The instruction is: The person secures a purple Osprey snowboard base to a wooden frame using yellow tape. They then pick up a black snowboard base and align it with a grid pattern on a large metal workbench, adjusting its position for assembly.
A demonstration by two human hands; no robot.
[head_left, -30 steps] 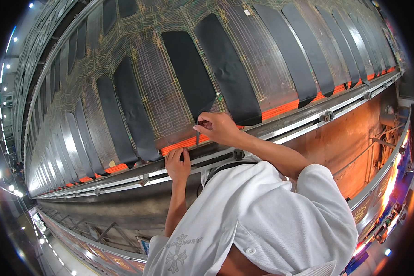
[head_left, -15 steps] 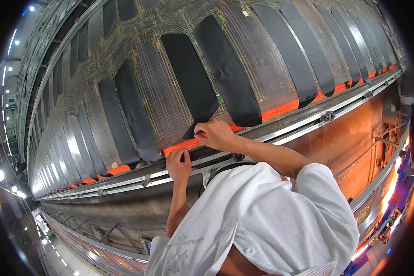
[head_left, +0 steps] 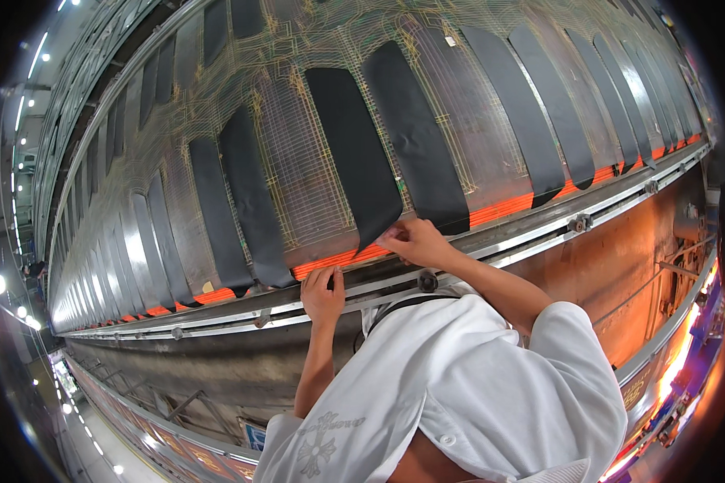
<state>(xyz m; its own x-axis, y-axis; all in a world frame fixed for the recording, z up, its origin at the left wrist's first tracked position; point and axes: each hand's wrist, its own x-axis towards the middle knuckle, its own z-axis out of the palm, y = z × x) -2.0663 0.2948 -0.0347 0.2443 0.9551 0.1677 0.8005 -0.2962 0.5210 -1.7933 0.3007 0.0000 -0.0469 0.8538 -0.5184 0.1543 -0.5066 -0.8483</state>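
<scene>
A long black sheet [head_left: 353, 153], with an angled lower end, lies on the line-marked table top [head_left: 459, 113] in front of me. My right hand [head_left: 417, 243] pinches its lower corner between thumb and fingers at the table's near edge. Left of that corner, my left hand [head_left: 324, 295] rests its bent fingers on the orange edge strip [head_left: 330, 264]; its thumb stands apart and nothing shows in it. Another black sheet [head_left: 417, 137] lies just right of the pinched one, its lower end hanging over the orange strip.
Several similar dark sheets [head_left: 515, 113] lie in rows along the table on both sides. A metal rail [head_left: 524, 247] with roller fittings [head_left: 580, 223] runs along the near edge, between the table and my body. A small white tag [head_left: 450, 40] lies farther up the table.
The view has shifted, so the table stands farther right. The pinched sheet's folded lower corner now lies flatter, pointing down over the orange strip; my right hand still grips it.
</scene>
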